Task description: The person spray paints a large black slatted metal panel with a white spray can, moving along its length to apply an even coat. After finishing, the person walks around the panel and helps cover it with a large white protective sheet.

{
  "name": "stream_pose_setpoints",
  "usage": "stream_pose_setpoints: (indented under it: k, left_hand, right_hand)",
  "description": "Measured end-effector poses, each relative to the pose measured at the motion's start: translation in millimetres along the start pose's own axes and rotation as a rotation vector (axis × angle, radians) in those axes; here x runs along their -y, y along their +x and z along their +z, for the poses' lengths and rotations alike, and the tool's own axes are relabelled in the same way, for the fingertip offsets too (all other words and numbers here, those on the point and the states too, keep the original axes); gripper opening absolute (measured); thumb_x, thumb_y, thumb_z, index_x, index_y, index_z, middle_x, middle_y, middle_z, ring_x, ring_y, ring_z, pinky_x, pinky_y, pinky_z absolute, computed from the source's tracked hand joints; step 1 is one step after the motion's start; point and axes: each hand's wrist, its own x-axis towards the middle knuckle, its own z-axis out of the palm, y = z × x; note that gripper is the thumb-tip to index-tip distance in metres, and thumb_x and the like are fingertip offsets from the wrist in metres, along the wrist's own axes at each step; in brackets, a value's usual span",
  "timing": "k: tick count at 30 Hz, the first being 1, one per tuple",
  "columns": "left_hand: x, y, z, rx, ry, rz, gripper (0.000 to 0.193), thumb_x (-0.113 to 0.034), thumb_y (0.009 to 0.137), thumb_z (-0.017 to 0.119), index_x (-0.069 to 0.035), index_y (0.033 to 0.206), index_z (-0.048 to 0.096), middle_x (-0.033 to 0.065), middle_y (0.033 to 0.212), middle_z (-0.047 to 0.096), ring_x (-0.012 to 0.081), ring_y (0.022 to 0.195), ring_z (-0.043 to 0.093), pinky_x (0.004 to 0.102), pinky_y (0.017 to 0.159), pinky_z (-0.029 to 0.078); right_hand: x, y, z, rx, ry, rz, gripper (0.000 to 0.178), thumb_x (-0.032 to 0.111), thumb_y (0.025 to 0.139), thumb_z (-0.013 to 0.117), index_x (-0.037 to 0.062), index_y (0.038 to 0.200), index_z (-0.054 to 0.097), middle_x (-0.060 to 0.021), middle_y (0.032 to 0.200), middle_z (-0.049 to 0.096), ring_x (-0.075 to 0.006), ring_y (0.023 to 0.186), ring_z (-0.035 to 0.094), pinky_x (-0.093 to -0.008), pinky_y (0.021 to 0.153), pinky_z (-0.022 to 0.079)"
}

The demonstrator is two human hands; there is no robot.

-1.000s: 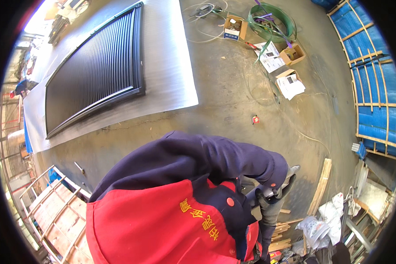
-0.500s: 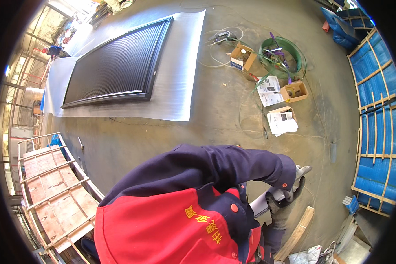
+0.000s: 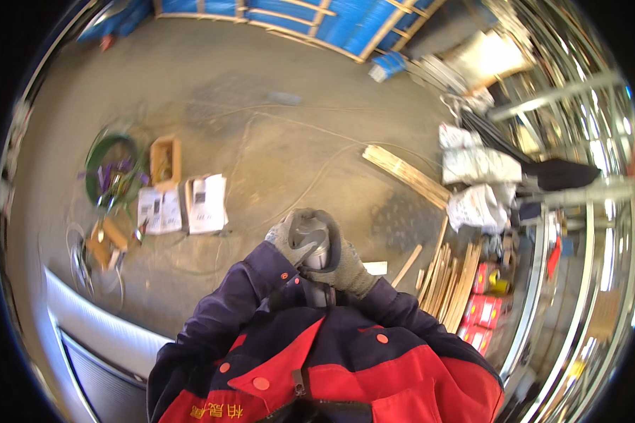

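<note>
A worker in a navy-and-red jacket (image 3: 420, 374) cups a silver-grey rounded object (image 3: 319, 259) in front of the chest, at twelve o'clock from the jacket's zip. The left hand (image 3: 286, 237), in a grey knit glove, curls around the object from its nine o'clock side; the right hand (image 3: 351, 266), gloved to match, wraps it from three o'clock. Both hands are closed in against it, covering much of its surface, and the exact placing of each fingertip cannot be told.

Around the hands, on a grey-brown concrete floor (image 3: 261, 155), an open brown cardboard box (image 3: 165, 158), a green round coil of strapping (image 3: 92, 185) and white printed sheets (image 3: 207, 204) lie toward ten o'clock. A bundle of pale timber (image 3: 406, 175) and white plastic bags (image 3: 473, 209) sit near two o'clock, with loose wooden strips (image 3: 450, 282) and red packages (image 3: 481, 310) between three and four. Blue sheeting framed in wood (image 3: 353, 28) stands toward twelve; a dark ribbed panel (image 3: 109, 388) shows at eight.
</note>
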Motion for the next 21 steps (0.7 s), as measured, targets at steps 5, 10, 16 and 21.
stream_pose_setpoints:
  k: [5,10,16,21]
  left_hand:
    - [8.6,109.6,42.3,0.159,-0.068,0.02,0.053,-0.022,0.093,0.081,-0.003,0.136,0.057,0.0146,0.124,0.071,0.0221,0.115,0.07,0.0363,0.098,0.056]
    - [-22.9,226.1,77.8,0.112,0.122,0.082,0.057,-0.02,0.09,0.085,-0.004,0.136,0.054,0.0114,0.121,0.069,0.0184,0.11,0.069,0.0342,0.093,0.058]
    - [-48.1,368.9,121.2,0.244,0.093,-0.049,0.05,-0.017,0.091,0.082,-0.003,0.13,0.054,0.0127,0.126,0.067,0.0189,0.117,0.067,0.0339,0.098,0.056]
    - [-38.1,477.8,151.8,0.327,0.274,-0.124,0.045,-0.015,0.091,0.076,-0.003,0.13,0.058,0.0155,0.125,0.069,0.025,0.12,0.068,0.037,0.102,0.055]
  right_hand:
    - [-37.7,41.7,-63.6,-0.158,0.107,-0.087,0.115,0.028,0.076,0.094,0.0082,0.163,0.022,-0.0211,0.15,0.053,-0.0315,0.137,0.057,-0.0445,0.111,0.048]
    - [-80.8,106.4,-161.5,-0.254,0.107,-0.191,0.123,0.033,0.077,0.092,0.0072,0.167,0.013,-0.0274,0.148,0.055,-0.0409,0.137,0.057,-0.0467,0.112,0.047]
    - [-115.5,170.2,-287.1,-0.156,0.249,-0.157,0.131,0.034,0.079,0.091,0.0078,0.17,-0.001,-0.0341,0.146,0.055,-0.0484,0.132,0.059,-0.0512,0.107,0.049]
    - [-138.9,200.8,-358.2,-0.279,0.285,-0.141,0.13,0.029,0.078,0.09,0.0095,0.171,0.002,-0.0325,0.143,0.058,-0.0469,0.13,0.061,-0.0481,0.106,0.05]
